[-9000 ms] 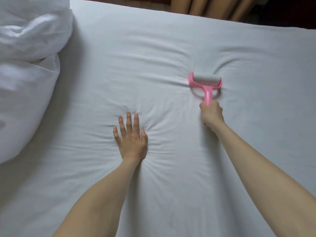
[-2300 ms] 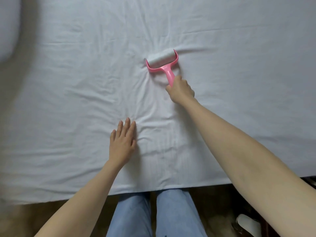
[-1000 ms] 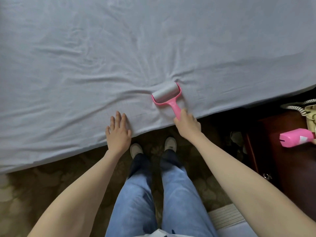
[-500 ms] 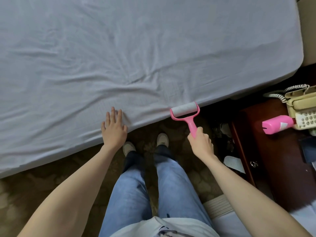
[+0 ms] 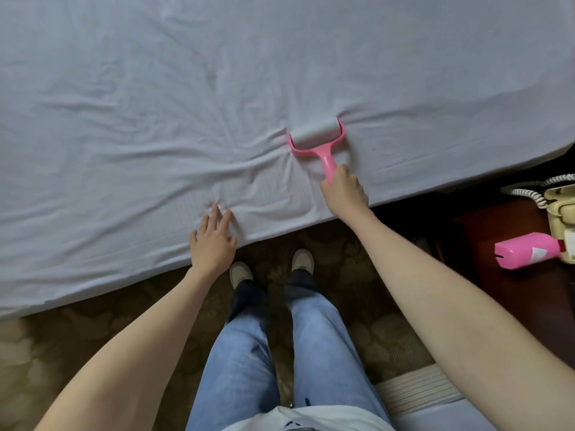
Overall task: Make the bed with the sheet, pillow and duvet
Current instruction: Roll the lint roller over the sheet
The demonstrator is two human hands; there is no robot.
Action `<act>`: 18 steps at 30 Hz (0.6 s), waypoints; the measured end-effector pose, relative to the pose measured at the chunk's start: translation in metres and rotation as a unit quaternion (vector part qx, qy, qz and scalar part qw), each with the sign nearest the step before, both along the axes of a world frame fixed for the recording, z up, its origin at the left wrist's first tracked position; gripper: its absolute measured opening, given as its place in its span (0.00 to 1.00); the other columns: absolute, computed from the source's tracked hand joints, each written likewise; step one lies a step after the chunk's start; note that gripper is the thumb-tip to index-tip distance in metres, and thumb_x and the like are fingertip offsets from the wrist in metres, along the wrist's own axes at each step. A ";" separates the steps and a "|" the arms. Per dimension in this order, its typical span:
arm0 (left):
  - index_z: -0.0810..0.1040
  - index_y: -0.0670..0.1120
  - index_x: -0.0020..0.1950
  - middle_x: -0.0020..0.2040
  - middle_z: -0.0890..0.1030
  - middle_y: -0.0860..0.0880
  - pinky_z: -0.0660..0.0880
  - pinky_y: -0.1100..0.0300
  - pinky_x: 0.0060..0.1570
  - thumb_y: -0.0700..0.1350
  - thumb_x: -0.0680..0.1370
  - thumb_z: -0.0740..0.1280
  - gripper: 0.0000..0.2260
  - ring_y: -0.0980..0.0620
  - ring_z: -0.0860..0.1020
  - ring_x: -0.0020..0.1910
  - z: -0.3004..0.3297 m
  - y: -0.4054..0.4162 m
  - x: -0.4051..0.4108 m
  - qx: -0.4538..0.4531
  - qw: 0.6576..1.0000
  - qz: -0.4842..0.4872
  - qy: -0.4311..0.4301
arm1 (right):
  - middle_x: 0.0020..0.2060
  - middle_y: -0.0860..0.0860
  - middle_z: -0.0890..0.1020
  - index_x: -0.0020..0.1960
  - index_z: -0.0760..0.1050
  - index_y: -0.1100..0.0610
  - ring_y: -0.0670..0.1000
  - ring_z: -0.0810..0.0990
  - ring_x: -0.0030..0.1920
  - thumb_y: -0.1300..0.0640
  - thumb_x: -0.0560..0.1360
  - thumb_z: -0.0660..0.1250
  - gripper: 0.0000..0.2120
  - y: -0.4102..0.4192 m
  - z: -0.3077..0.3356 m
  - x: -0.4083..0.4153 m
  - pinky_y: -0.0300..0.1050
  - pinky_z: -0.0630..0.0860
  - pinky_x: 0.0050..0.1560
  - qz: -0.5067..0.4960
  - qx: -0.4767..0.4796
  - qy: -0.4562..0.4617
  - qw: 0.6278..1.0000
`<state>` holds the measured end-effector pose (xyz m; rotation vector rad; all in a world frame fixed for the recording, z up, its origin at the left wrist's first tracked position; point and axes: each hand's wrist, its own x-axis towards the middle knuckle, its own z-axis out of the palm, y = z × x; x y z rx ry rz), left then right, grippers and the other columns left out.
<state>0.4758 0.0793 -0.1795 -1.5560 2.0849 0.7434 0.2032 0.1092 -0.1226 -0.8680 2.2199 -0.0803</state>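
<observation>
While half a second ago hanging off the bed's edge, now sits back on the sheet (image 5: 217, 88), the lint roller (image 5: 317, 136), gripped by the right hand (image 5: 343, 191) around its pink handle. Presses flat beside, fingers straight, the left hand (image 5: 213, 241). Suggests another cleaning pass; pillow and duvet out of view.

no legible text, white label on pink bottle (image 5: 525, 251) unreadable
</observation>
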 end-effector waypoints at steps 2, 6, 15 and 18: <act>0.53 0.52 0.78 0.80 0.46 0.49 0.53 0.43 0.73 0.47 0.81 0.56 0.26 0.46 0.48 0.78 0.000 0.000 -0.001 0.000 1.000 0.003 0.000 | 0.47 0.55 0.71 0.61 0.63 0.62 0.54 0.71 0.42 0.53 0.81 0.55 0.15 0.036 -0.005 0.006 0.46 0.65 0.39 0.000 0.016 -0.003 1.000; 0.53 0.52 0.78 0.80 0.47 0.48 0.53 0.42 0.73 0.47 0.81 0.55 0.26 0.46 0.48 0.78 0.001 0.002 -0.002 -0.003 1.000 0.011 0.000 | 0.43 0.54 0.75 0.53 0.64 0.59 0.56 0.78 0.43 0.52 0.80 0.57 0.10 0.103 -0.013 0.015 0.45 0.67 0.35 -0.003 0.038 -0.003 0.999; 0.58 0.51 0.77 0.79 0.50 0.45 0.50 0.46 0.73 0.45 0.81 0.57 0.24 0.45 0.48 0.78 0.010 -0.010 -0.023 -0.053 0.996 0.062 0.027 | 0.43 0.55 0.77 0.53 0.65 0.60 0.55 0.77 0.40 0.52 0.80 0.57 0.10 0.074 -0.017 0.009 0.48 0.72 0.36 -0.001 0.042 -0.008 0.999; 0.56 0.51 0.78 0.79 0.47 0.46 0.49 0.47 0.73 0.45 0.81 0.56 0.25 0.46 0.46 0.78 0.013 -0.032 -0.032 -0.060 0.994 0.082 0.033 | 0.48 0.57 0.76 0.57 0.65 0.62 0.56 0.77 0.43 0.53 0.80 0.57 0.13 0.037 -0.016 0.005 0.48 0.70 0.38 -0.004 0.036 -0.007 0.999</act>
